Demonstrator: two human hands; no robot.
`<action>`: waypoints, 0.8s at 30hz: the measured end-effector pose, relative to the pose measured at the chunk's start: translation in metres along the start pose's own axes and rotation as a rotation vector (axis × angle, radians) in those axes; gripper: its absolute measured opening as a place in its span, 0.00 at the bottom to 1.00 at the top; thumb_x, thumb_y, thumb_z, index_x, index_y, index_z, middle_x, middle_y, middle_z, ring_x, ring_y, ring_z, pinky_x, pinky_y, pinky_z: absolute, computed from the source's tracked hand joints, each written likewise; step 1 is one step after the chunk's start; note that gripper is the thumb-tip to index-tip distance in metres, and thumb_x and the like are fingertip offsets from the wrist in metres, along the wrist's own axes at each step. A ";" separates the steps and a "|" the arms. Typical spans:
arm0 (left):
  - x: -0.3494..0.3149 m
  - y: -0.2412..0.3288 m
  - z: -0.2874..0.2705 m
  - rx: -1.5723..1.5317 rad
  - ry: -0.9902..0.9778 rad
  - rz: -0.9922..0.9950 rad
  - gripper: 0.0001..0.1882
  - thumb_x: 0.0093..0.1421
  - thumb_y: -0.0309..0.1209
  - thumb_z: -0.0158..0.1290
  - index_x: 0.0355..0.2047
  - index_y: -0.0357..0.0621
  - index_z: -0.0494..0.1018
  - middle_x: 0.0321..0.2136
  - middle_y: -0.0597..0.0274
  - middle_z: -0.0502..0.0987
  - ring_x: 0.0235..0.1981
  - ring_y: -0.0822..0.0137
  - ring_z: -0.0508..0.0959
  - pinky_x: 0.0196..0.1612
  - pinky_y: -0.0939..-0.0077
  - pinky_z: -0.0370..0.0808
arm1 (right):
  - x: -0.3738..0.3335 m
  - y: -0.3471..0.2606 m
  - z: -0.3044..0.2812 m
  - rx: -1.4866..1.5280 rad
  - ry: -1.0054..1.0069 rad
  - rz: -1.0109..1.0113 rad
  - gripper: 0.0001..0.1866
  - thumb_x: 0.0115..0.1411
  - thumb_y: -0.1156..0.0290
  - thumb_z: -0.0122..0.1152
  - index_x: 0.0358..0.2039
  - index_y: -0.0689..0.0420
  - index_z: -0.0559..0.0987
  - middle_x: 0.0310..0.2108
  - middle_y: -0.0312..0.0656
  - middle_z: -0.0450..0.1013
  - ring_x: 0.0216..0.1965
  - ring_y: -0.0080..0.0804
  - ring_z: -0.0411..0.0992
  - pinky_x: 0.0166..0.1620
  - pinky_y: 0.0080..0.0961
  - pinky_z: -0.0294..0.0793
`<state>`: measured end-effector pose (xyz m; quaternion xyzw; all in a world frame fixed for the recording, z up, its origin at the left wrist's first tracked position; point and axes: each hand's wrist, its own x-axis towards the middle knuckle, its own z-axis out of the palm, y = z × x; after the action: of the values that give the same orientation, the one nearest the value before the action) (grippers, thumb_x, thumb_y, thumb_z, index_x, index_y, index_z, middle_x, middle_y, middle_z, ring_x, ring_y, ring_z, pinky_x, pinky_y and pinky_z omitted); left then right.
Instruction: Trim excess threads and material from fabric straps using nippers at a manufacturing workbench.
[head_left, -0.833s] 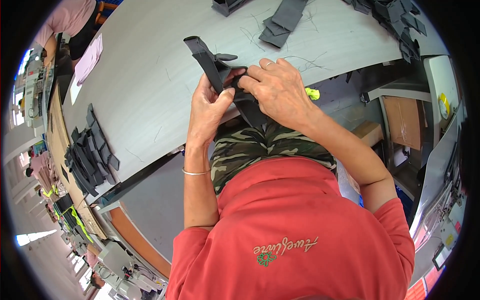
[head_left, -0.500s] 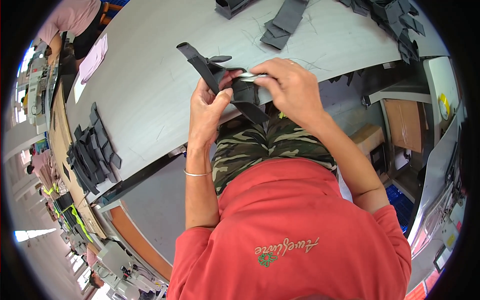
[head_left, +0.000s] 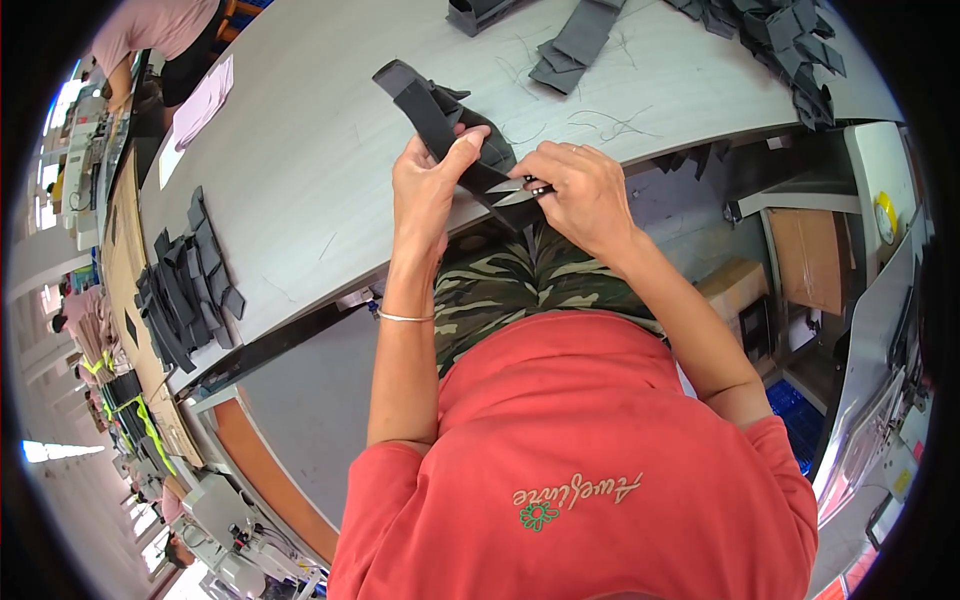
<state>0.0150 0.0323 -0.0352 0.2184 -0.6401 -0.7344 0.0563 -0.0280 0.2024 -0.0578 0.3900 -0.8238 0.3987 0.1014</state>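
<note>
My left hand (head_left: 430,190) is closed on a dark grey sewn fabric strip (head_left: 424,112), its thumb pressed on top. The strip slants from the far left down toward the table's near edge, with folded flaps beside it. In my right hand (head_left: 582,195) is a pair of thread snips (head_left: 516,196), blades pointing left and slightly apart. The blades lie at the near end of the fabric; whether a thread is between them is too small to tell.
Several dark grey fabric pieces lie at the table's left (head_left: 188,285), at the far middle (head_left: 578,45) and in a far-right heap (head_left: 785,45). Loose threads (head_left: 615,122) are scattered on the white table (head_left: 310,190). A person (head_left: 165,40) stands at the far left.
The fabric has been turned and shifted in my left hand, its strip now lying across the front. My right hand has moved down a little, bringing the snips to the near end.
</note>
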 end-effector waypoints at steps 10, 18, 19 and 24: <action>0.000 -0.003 -0.011 -0.049 0.115 -0.034 0.17 0.55 0.36 0.60 0.38 0.37 0.73 0.30 0.61 0.80 0.31 0.78 0.72 0.34 0.81 0.66 | 0.000 0.000 -0.065 0.880 -0.624 0.460 0.15 0.60 0.63 0.59 0.23 0.63 0.77 0.15 0.29 0.67 0.21 0.16 0.61 0.25 0.18 0.59; -0.016 0.000 -0.039 -0.250 -0.095 0.121 0.16 0.53 0.25 0.55 0.42 0.35 0.71 0.35 0.62 0.76 0.35 0.77 0.69 0.38 0.83 0.65 | 0.024 -0.004 -0.043 0.482 -0.284 0.531 0.18 0.61 0.57 0.58 0.28 0.62 0.81 0.22 0.35 0.75 0.20 0.22 0.64 0.29 0.22 0.66; -0.018 0.001 -0.041 -0.209 -0.107 0.133 0.16 0.53 0.25 0.55 0.43 0.34 0.71 0.36 0.62 0.75 0.35 0.77 0.69 0.38 0.83 0.65 | 0.032 -0.009 -0.041 0.530 -0.274 0.570 0.17 0.61 0.57 0.57 0.31 0.61 0.81 0.25 0.36 0.77 0.23 0.24 0.66 0.33 0.22 0.68; -0.029 0.003 -0.042 -0.189 -0.088 0.133 0.17 0.52 0.24 0.55 0.44 0.35 0.71 0.36 0.63 0.74 0.37 0.77 0.69 0.41 0.83 0.66 | 0.028 -0.008 -0.010 0.711 -0.239 0.353 0.15 0.60 0.61 0.59 0.41 0.59 0.80 0.35 0.38 0.77 0.34 0.26 0.71 0.43 0.24 0.70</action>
<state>0.0574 0.0036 -0.0289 0.1367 -0.5828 -0.7952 0.0970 -0.0422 0.1906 -0.0332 0.2972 -0.6951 0.6215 -0.2058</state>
